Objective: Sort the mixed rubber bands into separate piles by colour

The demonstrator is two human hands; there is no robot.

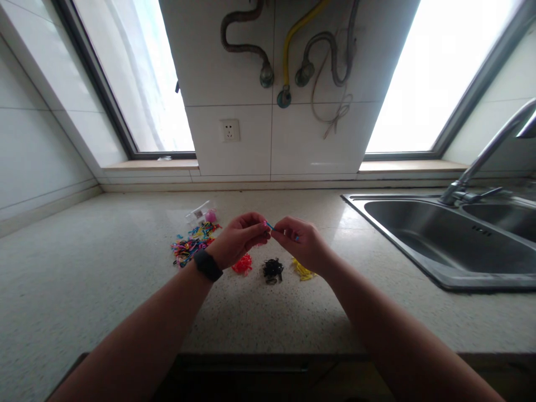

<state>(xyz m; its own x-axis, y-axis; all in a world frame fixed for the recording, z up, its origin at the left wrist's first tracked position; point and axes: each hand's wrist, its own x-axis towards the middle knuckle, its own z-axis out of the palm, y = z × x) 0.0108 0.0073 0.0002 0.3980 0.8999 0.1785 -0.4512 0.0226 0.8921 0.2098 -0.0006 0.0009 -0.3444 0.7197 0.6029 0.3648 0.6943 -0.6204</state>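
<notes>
My left hand (pixel 238 237) and my right hand (pixel 299 240) meet above the speckled countertop (pixel 104 290), both pinching a small blue elastic band (pixel 270 226) stretched between their fingertips. A black watch band circles my left wrist. Below the hands lie three small sorted piles: red bands (pixel 243 264), black bands (pixel 272 270) and yellow bands (pixel 303 272). A larger mixed heap of coloured bands (pixel 192 244) lies to the left of my left hand.
A small clear packet with a pink item (pixel 202 214) sits behind the mixed heap. A steel sink (pixel 444 245) with a tap (pixel 481 162) fills the right side. Tiled wall with a socket (pixel 230 130) and hoses stands behind, windows on both sides.
</notes>
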